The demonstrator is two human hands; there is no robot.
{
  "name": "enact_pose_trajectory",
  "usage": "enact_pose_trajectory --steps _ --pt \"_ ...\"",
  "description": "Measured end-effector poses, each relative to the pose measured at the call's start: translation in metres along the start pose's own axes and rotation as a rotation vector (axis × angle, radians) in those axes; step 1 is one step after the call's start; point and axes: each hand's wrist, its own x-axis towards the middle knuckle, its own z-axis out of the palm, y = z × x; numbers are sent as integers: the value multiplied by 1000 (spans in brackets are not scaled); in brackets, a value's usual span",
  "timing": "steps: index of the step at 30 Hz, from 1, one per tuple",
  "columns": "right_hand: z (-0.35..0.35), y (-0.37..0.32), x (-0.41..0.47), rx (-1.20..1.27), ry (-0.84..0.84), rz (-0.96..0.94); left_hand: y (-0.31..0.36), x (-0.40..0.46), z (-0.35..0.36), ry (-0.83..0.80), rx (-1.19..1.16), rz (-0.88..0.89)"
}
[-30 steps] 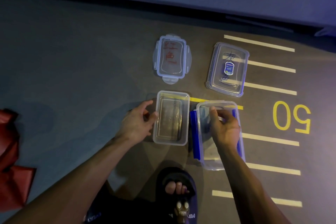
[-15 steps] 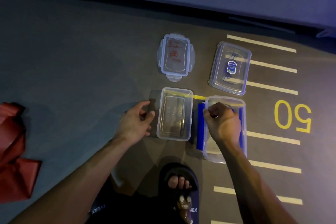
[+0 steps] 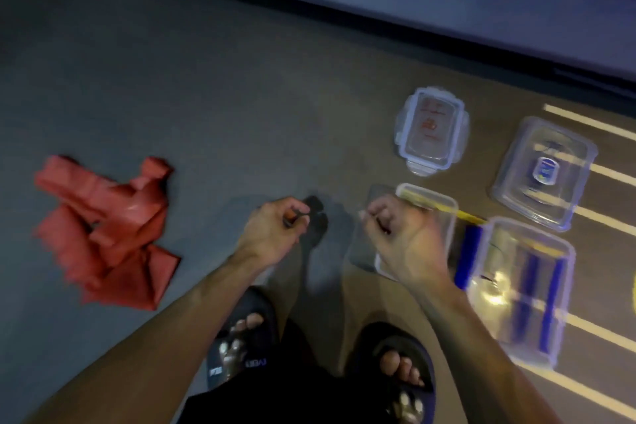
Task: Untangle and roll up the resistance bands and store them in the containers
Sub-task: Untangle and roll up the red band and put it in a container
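Observation:
A crumpled red resistance band [image 3: 103,234] lies in a heap on the grey floor at the left. My left hand [image 3: 275,231] hovers between it and the containers, fingers curled, nothing visible in it. My right hand [image 3: 399,234] is a loose fist over the small clear container [image 3: 444,210], hiding most of it. A larger clear container [image 3: 523,289] with blue side clips sits to the right. The frame is blurred by motion.
Two clear lids lie beyond the containers: one with clip tabs [image 3: 432,131], one with a blue label [image 3: 543,172]. My feet in dark slides [image 3: 241,344] stand below the hands. A raised ledge [image 3: 413,0] runs along the far side; yellow floor stripes [image 3: 605,172] at right.
The view has swung left, bringing the red band fully in. My right hand left the larger container and now hovers over the small one. My left hand came off the small container and curled.

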Motion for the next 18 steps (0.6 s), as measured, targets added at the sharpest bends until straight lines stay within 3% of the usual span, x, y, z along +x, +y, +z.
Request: enact_pose_trajectory --steps 6,9,12,14,18 --pt "70 -72 -16 -91 -411 -236 -76 -32 -62 293 138 -93" --pt "91 -92 -24 -137 -557 -279 -118 -59 -91 487 356 -78" --pt "102 -99 -29 -150 -610 -297 -142 -77 -118 703 462 -256" --pt "104 -100 -29 -161 -617 -294 -150 -77 -132 718 411 -374" --pt "102 -94 -27 -170 -619 -255 -167 -51 -159 584 320 -525"
